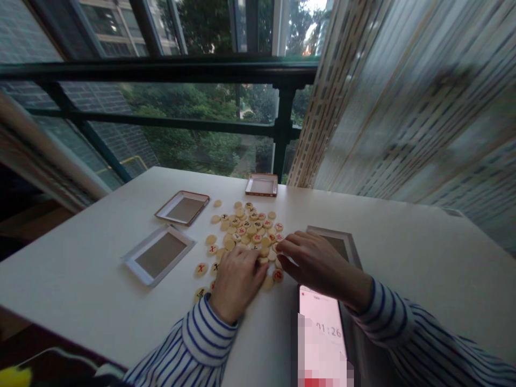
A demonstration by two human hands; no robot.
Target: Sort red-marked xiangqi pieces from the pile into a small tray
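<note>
A loose pile of round wooden Chinese chess pieces (252, 230), marked with red or black characters, lies mid-table. Some are face down and several overlap. My left hand (237, 277) rests palm down over the pile's near side, thumb apart from the fingers; it covers some pieces and its fingertips are partly hidden. At the right edge of the pile is my right hand (312, 260), its fingers reaching left and touching or nearly touching pieces, with a gap between thumb and forefinger. A red-marked piece (278, 276) lies just below the right thumb.
Shallow framed trays stand around the pile: one at near left (133, 262), one at far left (165, 215), one at the back (262, 193), and one (355, 250) partly behind my right arm. A phone (320, 312) showing 01:26 lies near my right forearm on the white table (80, 269).
</note>
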